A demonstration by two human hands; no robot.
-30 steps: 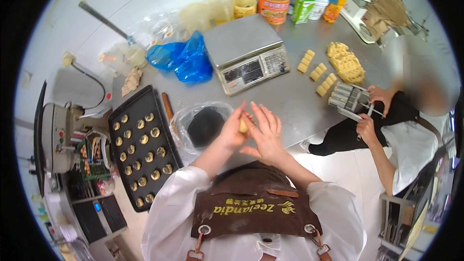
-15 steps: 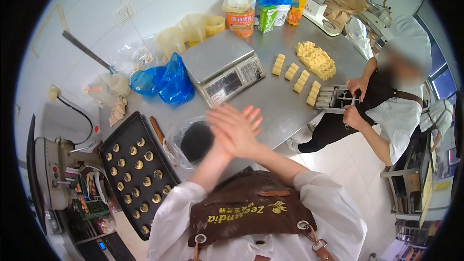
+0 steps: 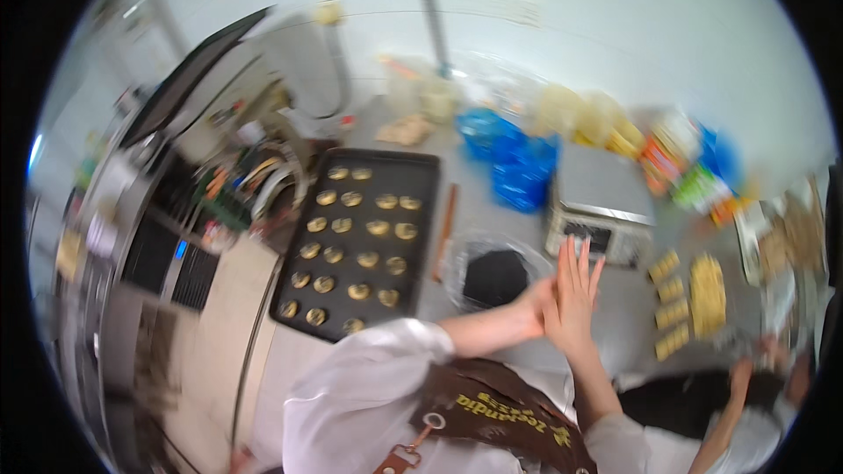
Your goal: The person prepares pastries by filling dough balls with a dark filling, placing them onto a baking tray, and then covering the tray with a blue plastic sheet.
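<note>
My left hand (image 3: 532, 305) and my right hand (image 3: 572, 303) press together, palm against palm, in front of my apron. The right fingers are stretched out and point up and away. My left hand lies partly behind the right, seemingly flat, and I see nothing held between them. Just left of them, a round black mass (image 3: 494, 278) lies in clear plastic wrap (image 3: 454, 268) on the steel table. Farther left is a black baking tray (image 3: 423, 211) with rows of small round dough pieces (image 3: 378, 227), dark on top. Beyond my fingertips stands a digital scale (image 3: 601, 184).
Blue plastic bags (image 3: 524, 171) sit left of the scale. A wooden stick (image 3: 446, 233) lies beside the tray. To the right are cut dough strips (image 3: 673, 313) and a yellow dough slab (image 3: 707, 296). A co-worker's arm (image 3: 733, 404) shows at lower right. A machine (image 3: 277, 171) stands at left.
My view has swung left, so the tray and table things appear farther right and blurred. My hands stay pressed together, the right fingers now pointing more upward.
</note>
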